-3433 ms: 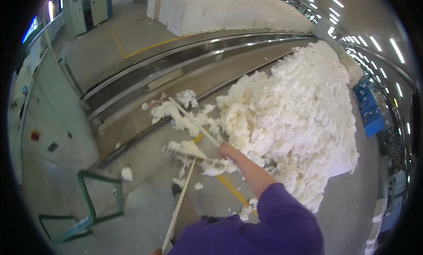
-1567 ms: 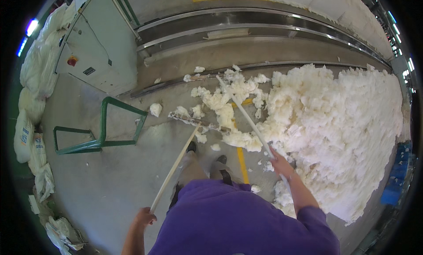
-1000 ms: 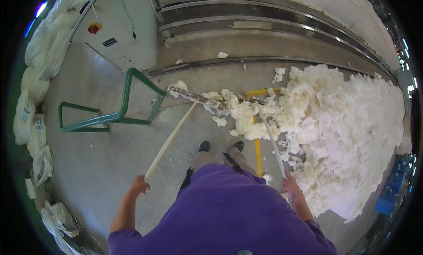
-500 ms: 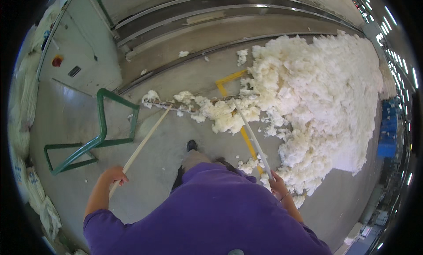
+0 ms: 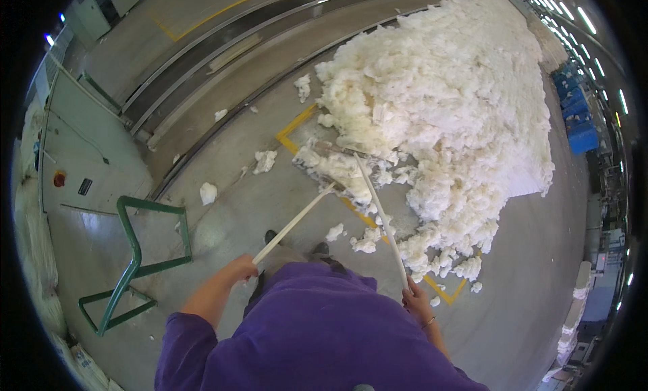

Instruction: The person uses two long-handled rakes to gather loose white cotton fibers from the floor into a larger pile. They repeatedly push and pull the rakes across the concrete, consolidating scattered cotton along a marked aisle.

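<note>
In my left hand (image 5: 237, 266), closed round its near end, is a long pale wooden pole (image 5: 293, 221). Its far end reaches a crosswise head largely hidden in white fluff. My right hand (image 5: 416, 301) grips a second, whitish pole (image 5: 381, 215), which slants up and left to a thin crosswise head (image 5: 337, 148). Both heads lie close together on the floor. Between and around them is a flattened band of loose white fluff (image 5: 331, 167), resembling raw cotton. It touches the left edge of a large heap of the same fluff (image 5: 445, 100).
A bent green tube frame (image 5: 135, 256) stands at left, before a pale cabinet (image 5: 94, 151) with a red knob. Metal rails (image 5: 223, 53) cross the floor beyond. Yellow lines (image 5: 295, 126) mark the floor. Blue bins (image 5: 577, 117) stand at far right. Small tufts (image 5: 208, 193) are scattered about.
My left hand and its pole have swung right, carrying fluff toward the heap. The two pole heads are now nearer each other. My view has turned and shifted to the right.
</note>
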The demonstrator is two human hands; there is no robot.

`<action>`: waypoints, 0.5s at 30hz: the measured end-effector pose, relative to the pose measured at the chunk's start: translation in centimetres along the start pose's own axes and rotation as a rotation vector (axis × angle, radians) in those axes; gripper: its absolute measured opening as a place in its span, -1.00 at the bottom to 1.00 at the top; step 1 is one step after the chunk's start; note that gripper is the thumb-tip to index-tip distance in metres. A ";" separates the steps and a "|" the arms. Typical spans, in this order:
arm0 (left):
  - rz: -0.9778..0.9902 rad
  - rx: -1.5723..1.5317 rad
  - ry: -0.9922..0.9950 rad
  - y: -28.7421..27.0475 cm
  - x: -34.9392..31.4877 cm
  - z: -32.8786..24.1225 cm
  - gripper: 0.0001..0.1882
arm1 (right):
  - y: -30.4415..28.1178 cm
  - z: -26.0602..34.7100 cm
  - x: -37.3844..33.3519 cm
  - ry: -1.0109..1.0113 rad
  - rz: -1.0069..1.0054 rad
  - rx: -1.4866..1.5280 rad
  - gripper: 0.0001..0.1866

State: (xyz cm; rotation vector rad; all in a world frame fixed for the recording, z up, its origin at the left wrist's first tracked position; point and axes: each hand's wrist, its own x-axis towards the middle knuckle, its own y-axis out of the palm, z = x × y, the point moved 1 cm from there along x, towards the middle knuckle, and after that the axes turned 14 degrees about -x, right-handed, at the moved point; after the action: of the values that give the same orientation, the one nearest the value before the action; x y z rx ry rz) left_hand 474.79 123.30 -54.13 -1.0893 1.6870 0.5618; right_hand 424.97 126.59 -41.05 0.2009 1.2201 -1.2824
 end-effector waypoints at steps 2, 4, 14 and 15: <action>0.017 -0.017 0.112 2.1 2.5 -3.5 -0.79 | -1.0 -0.1 -0.3 0.056 -0.019 0.075 -0.43; 0.012 0.042 0.089 3.8 4.8 -6.4 -0.78 | -2.0 -0.3 -0.5 0.045 -0.080 0.103 -0.43; 0.128 0.039 0.178 -2.2 -3.1 1.5 -0.79 | 0.6 -2.8 -6.2 -0.026 -0.261 0.214 -0.41; 0.139 0.026 0.131 -3.1 -4.3 3.1 -0.78 | 2.0 -3.0 -7.6 -0.029 -0.272 0.227 -0.41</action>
State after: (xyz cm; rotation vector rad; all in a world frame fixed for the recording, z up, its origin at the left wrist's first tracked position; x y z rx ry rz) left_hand 479.36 125.90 -50.97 -1.0132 1.8897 0.5651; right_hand 426.36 134.02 -37.46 0.1829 1.1021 -1.6570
